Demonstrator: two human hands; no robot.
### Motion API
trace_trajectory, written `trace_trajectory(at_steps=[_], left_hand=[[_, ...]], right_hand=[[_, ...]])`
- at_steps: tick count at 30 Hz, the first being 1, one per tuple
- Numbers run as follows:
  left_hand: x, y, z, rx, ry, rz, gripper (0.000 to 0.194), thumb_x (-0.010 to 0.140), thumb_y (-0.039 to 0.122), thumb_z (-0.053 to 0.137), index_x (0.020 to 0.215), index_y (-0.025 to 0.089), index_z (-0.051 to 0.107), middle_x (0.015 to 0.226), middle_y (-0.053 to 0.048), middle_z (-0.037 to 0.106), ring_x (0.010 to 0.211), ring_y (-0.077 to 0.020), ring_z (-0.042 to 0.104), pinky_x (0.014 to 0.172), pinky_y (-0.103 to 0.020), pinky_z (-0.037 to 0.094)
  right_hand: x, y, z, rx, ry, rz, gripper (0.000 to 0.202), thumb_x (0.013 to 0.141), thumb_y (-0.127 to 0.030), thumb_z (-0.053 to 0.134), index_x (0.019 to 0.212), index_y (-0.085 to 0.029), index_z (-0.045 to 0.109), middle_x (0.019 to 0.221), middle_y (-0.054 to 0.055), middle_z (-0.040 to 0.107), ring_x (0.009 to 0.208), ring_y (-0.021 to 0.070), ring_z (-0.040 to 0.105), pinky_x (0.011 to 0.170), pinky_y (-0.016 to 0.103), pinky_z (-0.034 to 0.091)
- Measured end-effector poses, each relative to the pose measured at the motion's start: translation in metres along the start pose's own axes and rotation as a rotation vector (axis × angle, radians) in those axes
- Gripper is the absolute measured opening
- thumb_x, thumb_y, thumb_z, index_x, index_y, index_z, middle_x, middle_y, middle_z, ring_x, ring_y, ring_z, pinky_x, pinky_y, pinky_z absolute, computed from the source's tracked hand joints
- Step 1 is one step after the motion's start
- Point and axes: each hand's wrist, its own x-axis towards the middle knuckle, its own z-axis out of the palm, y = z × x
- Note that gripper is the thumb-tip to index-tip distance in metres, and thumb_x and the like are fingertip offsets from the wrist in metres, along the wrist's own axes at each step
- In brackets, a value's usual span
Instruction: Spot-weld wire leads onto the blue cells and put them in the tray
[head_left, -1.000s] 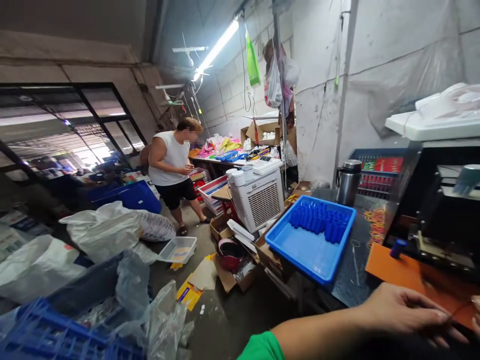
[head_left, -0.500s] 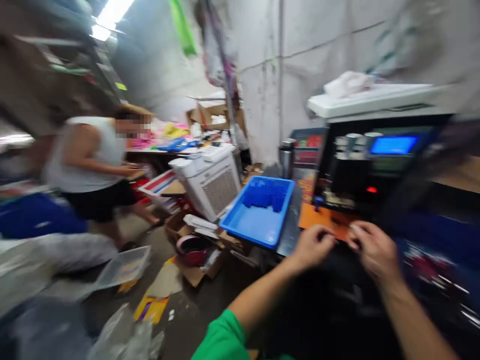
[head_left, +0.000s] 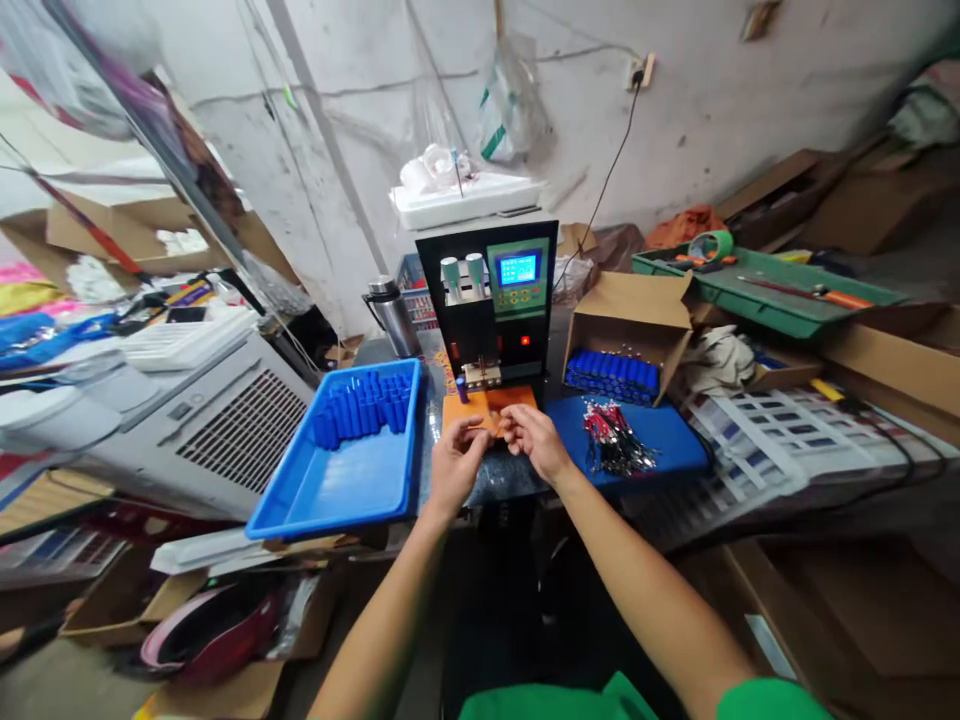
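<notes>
Over the front of an orange plate (head_left: 454, 408), my left hand (head_left: 457, 462) has its fingers pinched together. Close beside it, my right hand (head_left: 534, 440) is also closed at the fingertips; whatever lies between them is too small to name. Behind the hands stands a black machine (head_left: 517, 352) with a lit blue screen. One blue cylinder (head_left: 462, 390) stands upright on the plate's left part. A blue tray (head_left: 360, 490) on the left holds many blue cylinders. Red and black wires (head_left: 616, 438) lie on a blue surface at the right.
An open carton (head_left: 637, 305) of blue cylinders stands right of the machine. Behind the tray is a steel flask (head_left: 393, 318). A white cooler (head_left: 232, 410) fills the left side. Green tray (head_left: 780, 290) and white crates (head_left: 757, 450) are at the right.
The view has swung right, so the machine now sits near the middle and the carton and wires show clearly. The other person is out of view. Both hands remain close together by the orange plate.
</notes>
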Motion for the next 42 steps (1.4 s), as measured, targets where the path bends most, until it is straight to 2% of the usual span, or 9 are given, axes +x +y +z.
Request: trace_trajectory(at_steps=[4, 10, 12, 16, 18, 21, 24, 28, 42], left_hand=[[0.003, -0.002, -0.002, 0.136, -0.061, 0.052, 0.035, 0.077, 0.037, 0.072, 0.104, 0.016, 0.063, 0.079, -0.004, 0.072, 0.074, -0.0163, 0.069, 0.071, -0.027, 0.053], [0.009, -0.013, -0.011, 0.243, -0.174, 0.027, 0.034, 0.081, 0.040, 0.069, 0.104, 0.015, 0.065, 0.078, -0.004, 0.071, 0.073, -0.0176, 0.068, 0.069, -0.028, 0.053], [0.021, -0.021, -0.017, 0.261, -0.106, 0.030, 0.034, 0.081, 0.042, 0.068, 0.103, 0.015, 0.066, 0.082, -0.006, 0.072, 0.076, -0.0186, 0.069, 0.073, -0.030, 0.055], [0.065, -0.037, -0.029, 0.349, 0.154, 0.115, 0.033, 0.079, 0.035, 0.069, 0.105, 0.015, 0.066, 0.098, -0.009, 0.071, 0.086, -0.0194, 0.068, 0.080, -0.033, 0.055], [0.088, -0.042, -0.030, 0.377, 0.169, 0.119, 0.038, 0.077, 0.029, 0.069, 0.112, 0.015, 0.064, 0.105, -0.010, 0.071, 0.089, -0.0199, 0.068, 0.082, -0.033, 0.054], [0.105, -0.047, -0.024, 0.437, 0.067, 0.122, 0.031, 0.077, 0.025, 0.065, 0.107, 0.016, 0.068, 0.098, -0.008, 0.073, 0.088, -0.0203, 0.067, 0.083, -0.033, 0.052], [0.101, -0.049, -0.013, 0.465, -0.042, 0.122, 0.019, 0.079, 0.028, 0.062, 0.091, 0.015, 0.070, 0.082, -0.005, 0.072, 0.077, -0.0191, 0.066, 0.076, -0.031, 0.051], [0.084, -0.052, -0.002, 0.335, -0.125, 0.140, 0.023, 0.080, 0.033, 0.061, 0.095, 0.017, 0.068, 0.086, -0.004, 0.072, 0.080, -0.0189, 0.066, 0.074, -0.029, 0.051], [0.076, -0.064, 0.006, 0.202, -0.151, 0.086, 0.034, 0.083, 0.037, 0.063, 0.111, 0.017, 0.067, 0.106, -0.008, 0.073, 0.098, -0.0227, 0.068, 0.093, -0.038, 0.052]], right_hand=[[0.002, 0.007, -0.004, -0.245, -0.081, -0.047, 0.029, 0.070, -0.043, 0.075, 0.078, -0.018, 0.065, 0.065, -0.002, 0.059, 0.051, 0.0091, 0.047, 0.046, 0.022, 0.037], [0.006, 0.013, -0.009, -0.379, -0.053, -0.113, 0.024, 0.071, -0.041, 0.070, 0.071, -0.018, 0.065, 0.060, -0.001, 0.058, 0.053, 0.0114, 0.048, 0.050, 0.024, 0.037], [0.007, 0.015, -0.011, -0.364, 0.005, -0.095, 0.027, 0.070, -0.043, 0.070, 0.071, -0.017, 0.064, 0.059, -0.001, 0.058, 0.051, 0.0113, 0.047, 0.048, 0.024, 0.037], [0.011, 0.017, -0.018, -0.312, 0.102, -0.074, 0.032, 0.068, -0.047, 0.072, 0.073, -0.017, 0.063, 0.058, -0.002, 0.056, 0.049, 0.0105, 0.047, 0.047, 0.024, 0.039], [0.013, 0.018, -0.021, -0.302, 0.116, -0.082, 0.033, 0.067, -0.048, 0.073, 0.074, -0.017, 0.063, 0.059, -0.002, 0.058, 0.050, 0.0105, 0.049, 0.048, 0.024, 0.041], [0.015, 0.016, -0.027, -0.310, 0.125, -0.089, 0.035, 0.067, -0.049, 0.074, 0.075, -0.017, 0.064, 0.061, -0.001, 0.058, 0.051, 0.0107, 0.050, 0.050, 0.025, 0.044], [0.020, 0.013, -0.035, -0.321, 0.156, -0.101, 0.037, 0.067, -0.051, 0.074, 0.076, -0.017, 0.064, 0.063, 0.000, 0.059, 0.054, 0.0120, 0.052, 0.053, 0.026, 0.046], [0.033, 0.012, -0.041, -0.321, 0.209, -0.110, 0.042, 0.066, -0.057, 0.074, 0.076, -0.017, 0.063, 0.067, 0.003, 0.062, 0.062, 0.0161, 0.059, 0.057, 0.028, 0.049], [0.078, 0.021, -0.012, -0.289, 0.156, -0.109, 0.028, 0.071, -0.045, 0.066, 0.072, -0.017, 0.066, 0.073, 0.005, 0.070, 0.071, 0.0188, 0.064, 0.067, 0.029, 0.050]])
